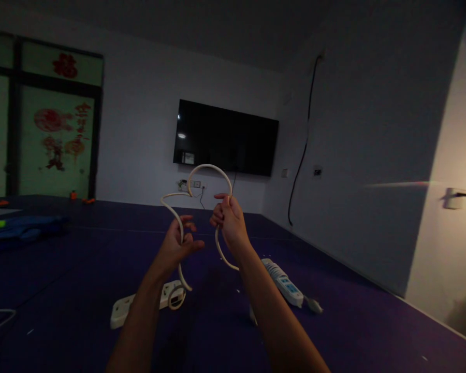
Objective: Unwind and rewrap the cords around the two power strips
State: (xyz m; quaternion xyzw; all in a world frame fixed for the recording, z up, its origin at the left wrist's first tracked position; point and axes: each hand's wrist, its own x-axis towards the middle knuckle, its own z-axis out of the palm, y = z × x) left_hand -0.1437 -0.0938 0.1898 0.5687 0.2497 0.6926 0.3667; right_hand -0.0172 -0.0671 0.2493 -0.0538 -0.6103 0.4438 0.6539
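Observation:
Both my hands are raised over a dark purple floor, holding a cream power cable (206, 168) that arches between them. My left hand (178, 242) curls round the cable, fingers partly closed on it. My right hand (228, 217) is closed in a fist on the cable's other side. From my left hand the cable runs down in a loop to a white power strip (120, 313) lying on the floor. A second white power strip (285, 282) lies right of my right forearm.
A black TV (225, 137) hangs on the far white wall above sockets (194, 184). A black cable (305, 145) runs down the right wall. A window with red decorations (56, 134) is at left. Blue items (19, 228) lie at far left.

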